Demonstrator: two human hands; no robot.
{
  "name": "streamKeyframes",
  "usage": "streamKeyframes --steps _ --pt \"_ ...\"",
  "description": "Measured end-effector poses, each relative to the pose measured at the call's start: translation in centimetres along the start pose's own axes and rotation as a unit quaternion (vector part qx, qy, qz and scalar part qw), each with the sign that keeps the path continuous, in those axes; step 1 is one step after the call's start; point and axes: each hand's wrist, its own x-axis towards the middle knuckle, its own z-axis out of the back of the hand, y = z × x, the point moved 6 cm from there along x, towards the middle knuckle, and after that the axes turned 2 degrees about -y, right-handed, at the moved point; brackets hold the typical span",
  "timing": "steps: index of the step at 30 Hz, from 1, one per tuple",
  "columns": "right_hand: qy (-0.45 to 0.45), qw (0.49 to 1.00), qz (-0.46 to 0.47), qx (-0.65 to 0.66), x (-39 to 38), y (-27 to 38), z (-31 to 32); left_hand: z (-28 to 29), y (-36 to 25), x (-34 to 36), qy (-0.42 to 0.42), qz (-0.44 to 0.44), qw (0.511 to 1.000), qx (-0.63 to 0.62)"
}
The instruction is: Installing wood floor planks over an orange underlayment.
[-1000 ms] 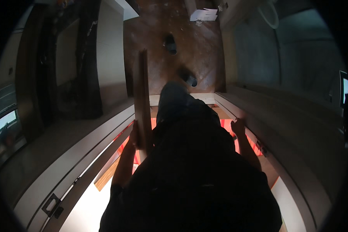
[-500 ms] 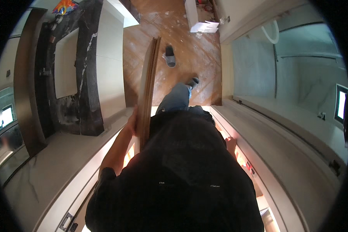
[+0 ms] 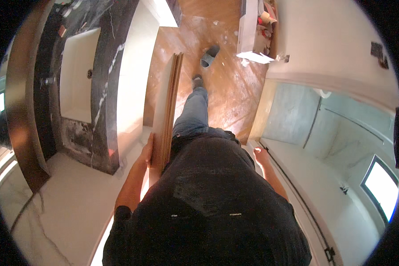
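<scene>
My left hand (image 3: 147, 153) grips the lower edge of a stack of long wooden boards (image 3: 168, 106). The boards stand nearly upright at my left side, their far end reaching toward the wooden floor (image 3: 230, 88). My right hand (image 3: 260, 155) hangs free on my right near a white door frame, fingers loosely curled around nothing. My dark shirt (image 3: 208, 204) fills the lower middle of the view, and one jeans-clad leg (image 3: 193, 111) steps forward with a dark shoe (image 3: 197, 81).
A black marble counter with a white sink basin (image 3: 77, 80) runs along my left. A loose grey shoe (image 3: 209, 55) and a white box of odds and ends (image 3: 252, 31) lie ahead on the floor. A tiled room (image 3: 332, 133) opens on my right.
The view has brightened and I have walked forward out of a narrow framed passage. The boards stay in my left hand; my right hand has left the frame's edge.
</scene>
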Motion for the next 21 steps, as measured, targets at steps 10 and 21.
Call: streamKeyframes --steps 10,21 --pt "-0.055 0.994 0.088 -0.041 15.0 20.7 16.1 -2.7 -13.6 -5.5 -0.014 -0.019 0.998 -0.056" --pt "0.087 0.994 0.041 -0.052 28.0 22.6 21.7 -9.4 -30.2 -3.7 -0.086 -0.045 0.991 0.09"
